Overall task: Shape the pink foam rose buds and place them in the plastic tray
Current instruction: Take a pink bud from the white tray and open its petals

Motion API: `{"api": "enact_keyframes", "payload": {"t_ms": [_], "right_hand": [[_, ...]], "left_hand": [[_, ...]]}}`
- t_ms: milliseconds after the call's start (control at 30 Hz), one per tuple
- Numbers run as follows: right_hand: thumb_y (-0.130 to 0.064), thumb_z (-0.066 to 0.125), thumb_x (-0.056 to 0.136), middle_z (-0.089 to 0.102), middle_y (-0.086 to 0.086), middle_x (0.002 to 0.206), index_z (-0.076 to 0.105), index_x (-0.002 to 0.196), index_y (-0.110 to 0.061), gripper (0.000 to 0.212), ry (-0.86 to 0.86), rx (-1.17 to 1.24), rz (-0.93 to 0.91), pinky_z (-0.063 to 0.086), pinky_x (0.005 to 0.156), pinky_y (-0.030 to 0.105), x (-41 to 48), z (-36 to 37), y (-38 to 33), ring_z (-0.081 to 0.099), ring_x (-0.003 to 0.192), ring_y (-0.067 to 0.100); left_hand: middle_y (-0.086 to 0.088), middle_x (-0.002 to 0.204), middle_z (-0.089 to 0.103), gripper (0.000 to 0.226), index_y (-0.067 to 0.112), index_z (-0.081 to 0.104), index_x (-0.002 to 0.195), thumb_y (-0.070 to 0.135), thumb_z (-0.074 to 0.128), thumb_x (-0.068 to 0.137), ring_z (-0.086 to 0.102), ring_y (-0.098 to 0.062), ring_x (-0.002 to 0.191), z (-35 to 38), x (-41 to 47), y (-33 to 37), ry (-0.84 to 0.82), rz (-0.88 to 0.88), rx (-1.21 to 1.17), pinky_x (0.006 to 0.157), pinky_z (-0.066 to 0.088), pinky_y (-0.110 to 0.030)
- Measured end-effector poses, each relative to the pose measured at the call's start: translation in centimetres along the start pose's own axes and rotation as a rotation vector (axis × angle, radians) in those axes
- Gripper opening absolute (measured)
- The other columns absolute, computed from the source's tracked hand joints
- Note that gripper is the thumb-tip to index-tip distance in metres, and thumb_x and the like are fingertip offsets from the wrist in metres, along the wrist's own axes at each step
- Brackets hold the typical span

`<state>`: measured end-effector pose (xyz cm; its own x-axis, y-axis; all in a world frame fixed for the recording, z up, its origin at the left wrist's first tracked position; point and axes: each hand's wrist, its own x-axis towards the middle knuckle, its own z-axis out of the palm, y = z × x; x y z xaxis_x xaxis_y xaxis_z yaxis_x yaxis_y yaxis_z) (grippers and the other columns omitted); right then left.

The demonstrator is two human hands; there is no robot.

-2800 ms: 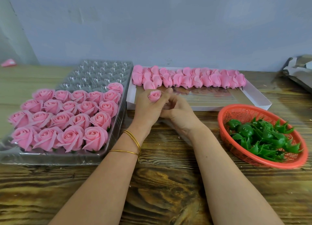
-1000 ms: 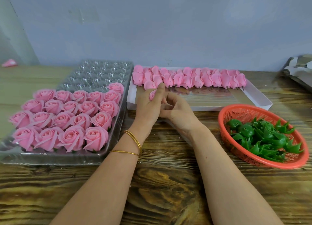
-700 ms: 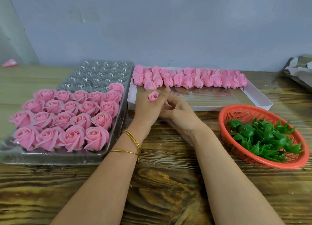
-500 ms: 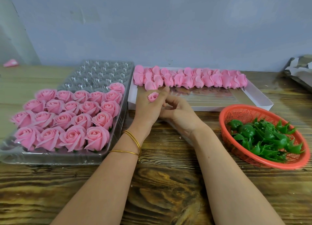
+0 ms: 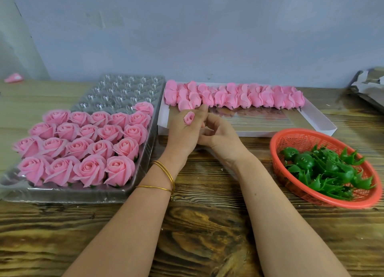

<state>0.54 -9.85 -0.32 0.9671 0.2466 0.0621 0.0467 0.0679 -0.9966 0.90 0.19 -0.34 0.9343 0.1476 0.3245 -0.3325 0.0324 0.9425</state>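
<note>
My left hand [image 5: 184,134] holds a small pink foam rose bud [image 5: 189,118] upright between its fingers, just in front of the white box. My right hand [image 5: 221,138] presses against it from the right. Its fingers curl in under the bud's base, with the fingertips hidden behind the left hand. The clear plastic tray [image 5: 124,87] lies at the left. Several shaped pink roses [image 5: 89,143] fill its near rows, and the far cells are bare. A row of unshaped pink buds [image 5: 239,97] lies along the far side of the white box [image 5: 311,121].
A red mesh basket [image 5: 291,135] with several green calyx pieces [image 5: 324,170] stands at the right on the wooden table [image 5: 197,235]. Crumpled paper [image 5: 369,85] lies at the far right. A stray pink piece [image 5: 13,77] lies at the far left by the wall.
The bud has turned between the fingers, its face hidden a second ago and showing now. Both hands stay in the same spot in front of the white box.
</note>
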Motion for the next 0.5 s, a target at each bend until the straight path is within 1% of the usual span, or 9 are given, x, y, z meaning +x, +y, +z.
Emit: {"api": "enact_keyframes", "payload": {"t_ms": [67, 133, 200, 267, 300, 333, 433, 500], "right_hand": [[0.017, 0.06, 0.083, 0.057, 0.042, 0.11, 0.054, 0.124, 0.006, 0.043, -0.016, 0.006, 0.004, 0.039, 0.093, 0.072, -0.01, -0.15, 0.01, 0.059, 0.098, 0.046], [0.017, 0.058, 0.085, 0.056, 0.044, 0.113, 0.055, 0.124, 0.006, 0.041, -0.035, 0.02, 0.005, 0.04, 0.097, 0.07, -0.02, -0.28, 0.11, 0.058, 0.106, 0.053], [0.017, 0.055, 0.085, 0.061, 0.04, 0.11, 0.057, 0.124, 0.005, 0.04, -0.054, 0.043, 0.007, 0.042, 0.101, 0.064, -0.02, -0.38, 0.31, 0.061, 0.104, 0.046], [0.018, 0.054, 0.086, 0.068, 0.026, 0.104, 0.058, 0.123, 0.004, 0.04, -0.08, 0.064, 0.01, 0.047, 0.1, 0.054, -0.08, -0.38, 0.44, 0.064, 0.103, 0.035], [0.018, 0.053, 0.086, 0.069, 0.022, 0.103, 0.058, 0.123, 0.004, 0.04, -0.088, 0.071, 0.011, 0.048, 0.099, 0.05, -0.09, -0.35, 0.47, 0.065, 0.102, 0.032], [0.018, 0.052, 0.086, 0.068, 0.022, 0.103, 0.059, 0.122, 0.003, 0.039, -0.091, 0.077, 0.01, 0.048, 0.099, 0.049, -0.1, -0.32, 0.46, 0.065, 0.102, 0.032], [0.018, 0.053, 0.086, 0.061, 0.028, 0.103, 0.062, 0.119, -0.002, 0.04, -0.091, 0.089, -0.002, 0.042, 0.103, 0.057, -0.14, -0.26, 0.24, 0.059, 0.1, 0.036], [0.017, 0.055, 0.085, 0.057, 0.029, 0.101, 0.063, 0.116, -0.002, 0.038, -0.095, 0.093, -0.005, 0.038, 0.104, 0.06, -0.17, -0.16, 0.1, 0.054, 0.099, 0.037]], "left_hand": [[0.011, 0.051, 0.056, 0.035, 0.026, 0.066, 0.057, 0.031, 0.064, 0.091, 0.054, -0.001, 0.053, -0.15, -0.03, 0.15, -0.023, 0.015, -0.014, 0.052, 0.044, -0.015], [0.01, 0.052, 0.058, 0.034, 0.03, 0.066, 0.055, 0.029, 0.067, 0.09, 0.055, -0.003, 0.054, -0.22, 0.0, 0.31, -0.031, 0.018, -0.012, 0.053, 0.045, -0.018], [0.007, 0.054, 0.061, 0.032, 0.029, 0.068, 0.056, 0.027, 0.068, 0.089, 0.058, -0.006, 0.056, -0.23, 0.01, 0.34, -0.033, 0.012, -0.009, 0.054, 0.048, -0.021], [0.006, 0.054, 0.063, 0.032, 0.029, 0.069, 0.057, 0.026, 0.069, 0.088, 0.059, -0.005, 0.055, -0.2, -0.11, 0.4, -0.037, 0.002, -0.009, 0.053, 0.049, -0.02], [0.006, 0.053, 0.062, 0.032, 0.028, 0.069, 0.056, 0.026, 0.069, 0.089, 0.059, -0.005, 0.054, -0.21, -0.15, 0.36, -0.039, -0.002, -0.006, 0.053, 0.049, -0.019], [0.006, 0.053, 0.061, 0.032, 0.025, 0.068, 0.057, 0.027, 0.068, 0.089, 0.058, -0.005, 0.055, -0.25, -0.16, 0.32, -0.033, -0.007, -0.006, 0.053, 0.049, -0.019], [0.003, 0.054, 0.055, 0.033, 0.014, 0.061, 0.062, 0.03, 0.065, 0.091, 0.054, -0.005, 0.054, -0.25, -0.06, 0.31, -0.008, -0.008, -0.012, 0.052, 0.045, -0.016], [0.011, 0.048, 0.049, 0.04, 0.014, 0.053, 0.059, 0.031, 0.061, 0.094, 0.05, 0.0, 0.049, -0.13, 0.05, 0.27, 0.007, 0.0, 0.01, 0.05, 0.042, -0.011]]}}
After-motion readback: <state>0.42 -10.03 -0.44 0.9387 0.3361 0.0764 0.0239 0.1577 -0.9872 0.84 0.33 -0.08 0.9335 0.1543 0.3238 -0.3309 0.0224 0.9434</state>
